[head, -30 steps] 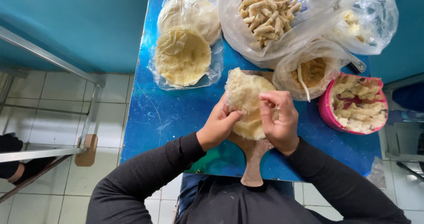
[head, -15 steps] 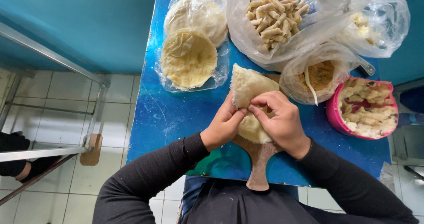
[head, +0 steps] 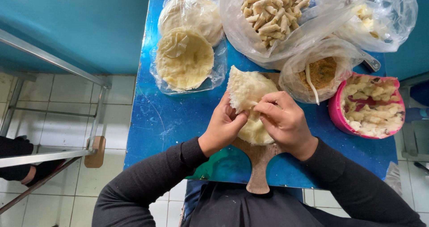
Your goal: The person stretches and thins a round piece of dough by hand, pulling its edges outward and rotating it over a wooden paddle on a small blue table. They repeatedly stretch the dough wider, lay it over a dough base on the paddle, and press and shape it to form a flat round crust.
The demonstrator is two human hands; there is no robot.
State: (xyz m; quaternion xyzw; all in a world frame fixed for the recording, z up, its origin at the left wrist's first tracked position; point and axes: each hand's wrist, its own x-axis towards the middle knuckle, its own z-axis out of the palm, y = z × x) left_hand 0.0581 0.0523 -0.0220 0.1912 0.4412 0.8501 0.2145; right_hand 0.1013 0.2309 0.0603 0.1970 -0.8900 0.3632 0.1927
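Note:
A pale round sheet of dough [head: 247,90] lies folded over on a wooden paddle board [head: 259,164] at the middle of the blue table [head: 165,119]. My left hand [head: 222,126] pinches the dough's left edge near the fold. My right hand [head: 286,119] rests on top of the dough and pinches the same fold from the right. Both hands' fingertips meet at the seam.
A stack of round dough discs [head: 184,57] sits on plastic at the back left. Behind are a bag of rolled sticks [head: 272,14], a bag of brown crumbs [head: 321,72], another clear bag [head: 380,16] and a pink bowl of filling [head: 368,106]. A metal frame [head: 53,61] stands left.
The dough's upper flap has been folded down further and both hands have shifted closer together along the seam.

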